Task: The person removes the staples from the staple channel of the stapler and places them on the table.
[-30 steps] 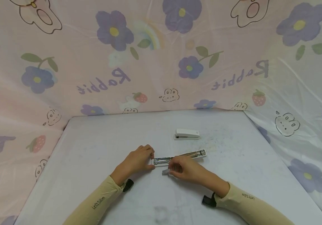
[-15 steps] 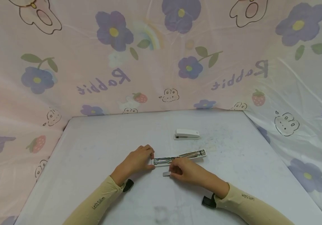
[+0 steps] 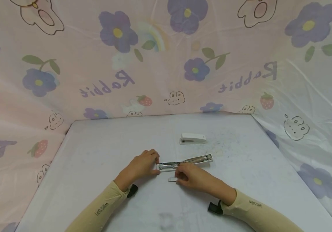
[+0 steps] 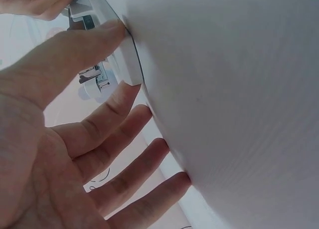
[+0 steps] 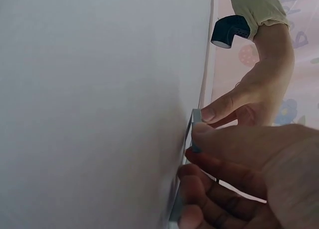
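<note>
An opened white stapler (image 3: 202, 159) lies on the table, its metal inside showing and its top swung back to the right. My left hand (image 3: 142, 164) grips the stapler's left end, with thumb and index finger on the white base (image 4: 130, 64) in the left wrist view; the other fingertips rest on the table. Close in front of the stapler, my right hand (image 3: 193, 175) pinches a small grey strip of staples (image 3: 172, 179) between thumb and index finger. The strip's left part sticks out past the fingertips. The right hand hides part of the stapler's middle.
A second white stapler (image 3: 193, 138), closed, stands farther back on the white table (image 3: 111, 138). Patterned cloth (image 3: 154, 64) hangs behind the table and along both sides. Black wrist cameras (image 3: 215, 207) sit on the cuffs of both sleeves.
The strip of staples has turned a little and dropped slightly toward the near side, now lying almost level. My right fingers have shifted slightly to the right; the left hand holds still.
</note>
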Tool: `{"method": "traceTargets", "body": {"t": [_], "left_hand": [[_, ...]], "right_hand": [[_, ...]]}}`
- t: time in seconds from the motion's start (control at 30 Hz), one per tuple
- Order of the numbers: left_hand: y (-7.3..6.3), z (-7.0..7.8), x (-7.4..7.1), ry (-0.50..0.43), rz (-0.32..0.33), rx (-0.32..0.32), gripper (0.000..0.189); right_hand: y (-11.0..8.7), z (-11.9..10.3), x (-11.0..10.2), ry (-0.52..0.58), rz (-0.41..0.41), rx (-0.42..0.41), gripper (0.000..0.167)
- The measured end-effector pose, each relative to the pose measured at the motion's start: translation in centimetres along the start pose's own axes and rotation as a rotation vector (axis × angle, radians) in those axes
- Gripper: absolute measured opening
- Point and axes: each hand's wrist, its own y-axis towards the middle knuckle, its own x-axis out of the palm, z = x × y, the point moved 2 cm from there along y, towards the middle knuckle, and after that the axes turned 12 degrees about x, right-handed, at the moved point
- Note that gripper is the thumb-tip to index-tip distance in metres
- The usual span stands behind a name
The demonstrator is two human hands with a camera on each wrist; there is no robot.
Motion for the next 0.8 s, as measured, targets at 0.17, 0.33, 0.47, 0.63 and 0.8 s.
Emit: {"method": "traceTargets", "body": {"t": [0.17,0.33,0.47,0.63,0.8], "left_hand": [[0.2,-0.1,-0.3,-0.011,-0.023,-0.006,0.034],[0.5,-0.3,-0.7,-0.056,-0.048,-0.015,0.036],[0.9,-0.3,-1.4,-0.109,-0.03,-0.03,0.041],[1.9,-0.1,-2.4,-0.127,0.018,-0.006,0.045],[3.5,-0.6,-2.8,-0.144,0.037,0.03,0.05]], "right_hand": [[0.0,-0.1,-0.2,0.001,-0.002,-0.004,0.013],[-0.1,-0.1,-0.5,0.024,-0.018,0.008,0.013],[-0.2,-0.1,-1.6,0.067,-0.006,0.023,0.012],[0.0,0.5,-4.0,0.115,0.063,-0.022,0.013],[0.6,2.0,-6.5,0.146,0.132,-0.039,0.014]]}}
